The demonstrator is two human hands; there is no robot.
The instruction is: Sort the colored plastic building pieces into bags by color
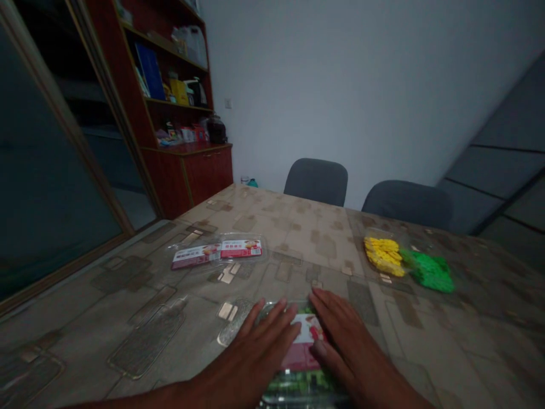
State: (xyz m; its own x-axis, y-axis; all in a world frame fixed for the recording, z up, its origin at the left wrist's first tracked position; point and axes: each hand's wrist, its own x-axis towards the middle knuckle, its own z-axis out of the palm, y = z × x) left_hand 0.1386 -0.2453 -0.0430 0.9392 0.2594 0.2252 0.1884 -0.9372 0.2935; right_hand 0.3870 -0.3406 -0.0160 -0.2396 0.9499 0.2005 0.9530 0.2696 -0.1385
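Observation:
A clear plastic box [300, 375] with a red and white label and green contents lies on the table right in front of me. My left hand [261, 343] rests flat on its left side, fingers stretched out. My right hand [340, 335] lies flat on its right side, fingers also straight. Both hands press on the lid; neither grips it.
Two clear lidded packs with red labels [217, 254] lie further back on the patterned table [128, 318]. A heap of yellow pieces [383, 254] and green pieces [430, 271] sits at the right. Two grey chairs [317, 180] stand behind. A red shelf cabinet [179, 113] is at the left.

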